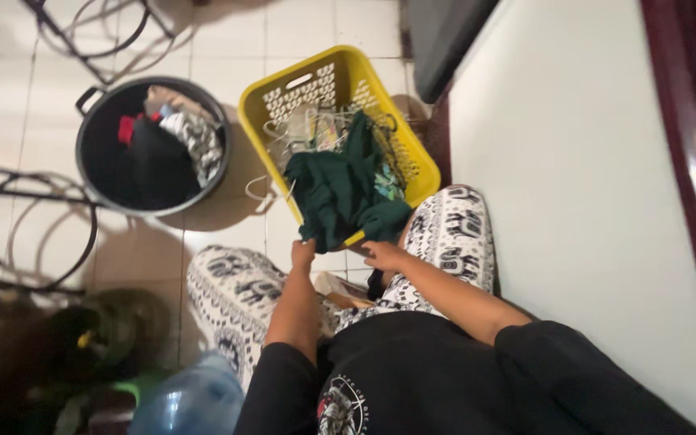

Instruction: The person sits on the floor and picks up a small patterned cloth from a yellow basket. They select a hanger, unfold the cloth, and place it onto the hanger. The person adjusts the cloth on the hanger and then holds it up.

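Note:
A dark green garment [344, 189] hangs over the near rim of a yellow plastic laundry basket [300, 87] that holds several clothes hangers and other cloth. My left hand [303, 253] grips the garment's lower left edge. Close by, my right hand [383, 254] holds its lower right edge, just in front of the basket. I am seated on the tiled floor with my knees in black-and-white patterned trousers on either side of my arms.
A black round tub [94, 157] with clothes in it stands left of the basket. Metal stands [10, 234] rise at the left and top. A white wall [573, 177] runs along the right. A blue water jug [191, 399] and a green object sit at the bottom left.

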